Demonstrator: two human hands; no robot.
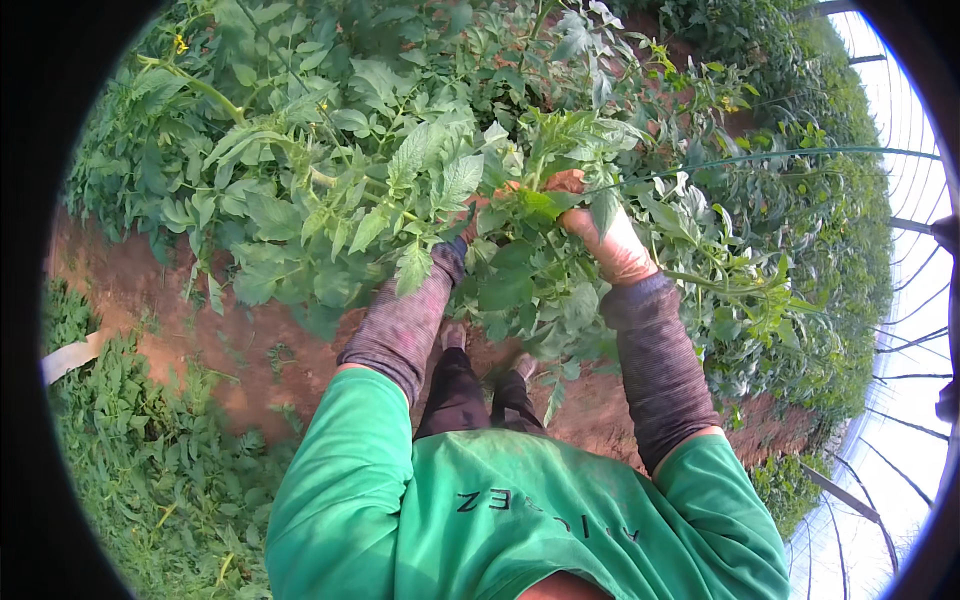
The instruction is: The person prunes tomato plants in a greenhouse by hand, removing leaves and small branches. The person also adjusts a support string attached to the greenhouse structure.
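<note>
A leafy tomato plant top [559, 142] stands between my two hands, its pale stem [537, 171] rising among the leaves. My right hand [611, 238] reaches in from the right, with fingers curled at the stem and leaves; a leaf hangs over part of it. Green twine [757, 156] runs from the right rim to this hand, and whether the fingers pinch it is unclear. On the other side, my left hand [471, 217] is mostly hidden behind foliage. Only its wrist edge and bits of fingers show close to the same stem, so its grip cannot be made out.
Dense tomato plants [300, 82] with some yellow flowers [180, 44] fill the far side. A thick stem [202, 88] leans at upper left. Bare soil [247, 337] forms a path under my feet. More plants [165, 465] grow at lower left. Greenhouse framing [911, 225] curves along the right.
</note>
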